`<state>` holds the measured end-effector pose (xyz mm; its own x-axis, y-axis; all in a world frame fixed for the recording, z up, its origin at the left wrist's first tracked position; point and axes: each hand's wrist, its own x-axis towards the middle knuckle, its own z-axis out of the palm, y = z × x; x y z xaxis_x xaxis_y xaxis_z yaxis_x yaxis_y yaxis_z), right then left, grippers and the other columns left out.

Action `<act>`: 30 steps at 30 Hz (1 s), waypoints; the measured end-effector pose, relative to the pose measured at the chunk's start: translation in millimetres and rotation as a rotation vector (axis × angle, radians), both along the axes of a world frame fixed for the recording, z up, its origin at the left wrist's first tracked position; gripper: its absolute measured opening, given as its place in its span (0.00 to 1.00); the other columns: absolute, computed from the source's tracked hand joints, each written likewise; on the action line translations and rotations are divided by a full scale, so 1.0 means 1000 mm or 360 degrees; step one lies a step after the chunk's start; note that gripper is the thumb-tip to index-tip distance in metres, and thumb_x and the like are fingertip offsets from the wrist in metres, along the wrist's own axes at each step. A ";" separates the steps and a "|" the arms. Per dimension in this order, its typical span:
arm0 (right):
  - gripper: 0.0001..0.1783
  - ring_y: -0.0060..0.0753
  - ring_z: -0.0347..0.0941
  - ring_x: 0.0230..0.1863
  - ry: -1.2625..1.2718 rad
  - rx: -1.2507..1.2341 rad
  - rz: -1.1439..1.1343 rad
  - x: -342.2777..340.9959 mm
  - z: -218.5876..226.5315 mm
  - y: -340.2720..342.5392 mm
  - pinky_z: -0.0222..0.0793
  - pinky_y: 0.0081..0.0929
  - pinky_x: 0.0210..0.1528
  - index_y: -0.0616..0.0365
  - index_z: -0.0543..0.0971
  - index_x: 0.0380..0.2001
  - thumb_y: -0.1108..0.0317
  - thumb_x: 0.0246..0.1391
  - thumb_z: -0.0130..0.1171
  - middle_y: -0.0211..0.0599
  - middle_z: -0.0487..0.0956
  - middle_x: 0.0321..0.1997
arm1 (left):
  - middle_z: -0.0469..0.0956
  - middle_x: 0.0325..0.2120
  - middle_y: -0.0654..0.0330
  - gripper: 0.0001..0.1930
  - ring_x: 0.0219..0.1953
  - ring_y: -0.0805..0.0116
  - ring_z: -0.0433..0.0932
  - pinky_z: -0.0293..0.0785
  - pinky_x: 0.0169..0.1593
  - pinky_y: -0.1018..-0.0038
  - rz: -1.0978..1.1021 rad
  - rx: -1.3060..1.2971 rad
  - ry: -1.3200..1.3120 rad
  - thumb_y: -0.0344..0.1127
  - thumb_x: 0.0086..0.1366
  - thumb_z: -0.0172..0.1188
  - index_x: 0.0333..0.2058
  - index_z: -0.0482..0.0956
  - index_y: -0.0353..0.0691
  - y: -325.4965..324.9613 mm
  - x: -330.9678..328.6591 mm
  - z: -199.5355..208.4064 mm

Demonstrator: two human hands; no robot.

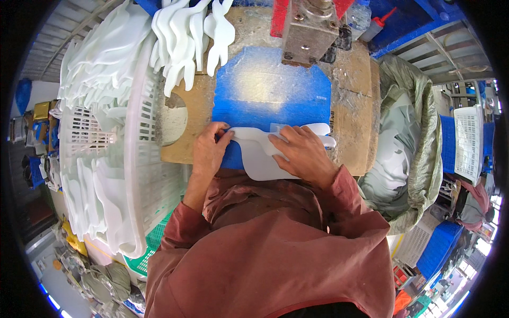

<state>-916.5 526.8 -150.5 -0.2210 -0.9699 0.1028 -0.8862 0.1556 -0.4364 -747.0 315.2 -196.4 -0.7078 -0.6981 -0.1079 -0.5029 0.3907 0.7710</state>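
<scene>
In front of me lies a white wavy moulded plastic piece (252, 134), its forked end pointing right. A wide pale flap (260, 163) shows below it, hanging toward my lap; whether the two are joined I cannot tell. My left hand (211, 143) pinches the piece's left tip between thumb and fingers. Bent over its right half, my right hand (303, 151) grips it with curled fingers, hiding part of it. A small translucent tab (275, 127) sticks up beside the right fingertips. Underneath is a blue sheet (270, 79) on the worktable.
A metal machine head (310, 32) stands over the sheet's far edge. Similar white pieces (183, 37) lie at the far left, and more fill a white plastic basket (139, 138). On the right, a woven sack (424, 143) holds pale scraps. Brown cardboard (352, 122) covers the table.
</scene>
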 end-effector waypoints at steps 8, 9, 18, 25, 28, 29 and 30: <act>0.15 0.41 0.77 0.42 0.0167 0.0031 0.0089 -0.003 -0.002 -0.008 0.70 0.40 0.45 0.58 0.84 0.42 0.65 0.50 0.64 0.38 0.76 0.39 | 0.82 0.37 0.56 0.11 0.38 0.53 0.83 0.79 0.41 0.62 -0.0306 -0.0704 0.0037 0.31 0.62 0.70 0.43 0.85 0.41 0.005 -0.006 0.022; 0.14 0.41 0.77 0.42 0.0198 0.0034 0.0099 -0.003 -0.002 -0.009 0.70 0.39 0.44 0.58 0.84 0.40 0.66 0.51 0.63 0.38 0.76 0.39 | 0.83 0.38 0.55 0.12 0.38 0.52 0.83 0.79 0.41 0.62 -0.0349 -0.0750 0.0095 0.31 0.62 0.69 0.44 0.85 0.41 0.011 -0.008 0.028; 0.09 0.40 0.78 0.41 0.0186 -0.0053 0.0066 -0.006 0.013 0.008 0.71 0.39 0.44 0.54 0.84 0.36 0.63 0.52 0.66 0.37 0.75 0.36 | 0.80 0.35 0.56 0.15 0.36 0.53 0.82 0.79 0.39 0.61 -0.0824 -0.0550 -0.0048 0.34 0.61 0.71 0.47 0.87 0.43 0.024 -0.041 0.030; 0.12 0.42 0.80 0.32 -0.0859 -0.0354 -0.0823 -0.028 0.011 0.060 0.77 0.33 0.34 0.58 0.85 0.46 0.71 0.59 0.67 0.45 0.83 0.38 | 0.80 0.35 0.57 0.13 0.36 0.54 0.83 0.79 0.40 0.61 -0.0675 -0.0532 -0.0075 0.36 0.60 0.71 0.44 0.87 0.42 0.031 -0.039 0.015; 0.11 0.27 0.79 0.40 -0.0917 -0.0260 -0.1042 -0.024 0.001 0.059 0.74 0.26 0.37 0.59 0.85 0.47 0.72 0.61 0.66 0.37 0.83 0.38 | 0.81 0.35 0.57 0.12 0.37 0.54 0.83 0.79 0.40 0.61 -0.0647 -0.0557 -0.0080 0.36 0.60 0.72 0.42 0.87 0.41 0.033 -0.039 0.013; 0.11 0.29 0.79 0.38 -0.0881 -0.0326 -0.1062 -0.022 -0.002 0.057 0.74 0.27 0.37 0.59 0.84 0.46 0.73 0.61 0.66 0.38 0.82 0.38 | 0.81 0.35 0.57 0.12 0.37 0.54 0.83 0.79 0.41 0.61 -0.0647 -0.0558 -0.0094 0.36 0.60 0.72 0.42 0.87 0.41 0.033 -0.039 0.013; 0.10 0.35 0.79 0.36 -0.0803 -0.0350 -0.1053 -0.022 -0.004 0.055 0.74 0.30 0.36 0.58 0.84 0.46 0.72 0.61 0.66 0.40 0.82 0.38 | 0.81 0.35 0.57 0.12 0.37 0.54 0.83 0.80 0.41 0.61 -0.0639 -0.0566 -0.0097 0.36 0.60 0.72 0.42 0.87 0.41 0.034 -0.039 0.013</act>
<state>-938.6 582.0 -154.3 -0.8036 -0.5950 0.0107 -0.3348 0.4372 -0.8347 -786.0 349.1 -183.4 -0.9264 -0.3748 0.0365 -0.2999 0.7930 0.5303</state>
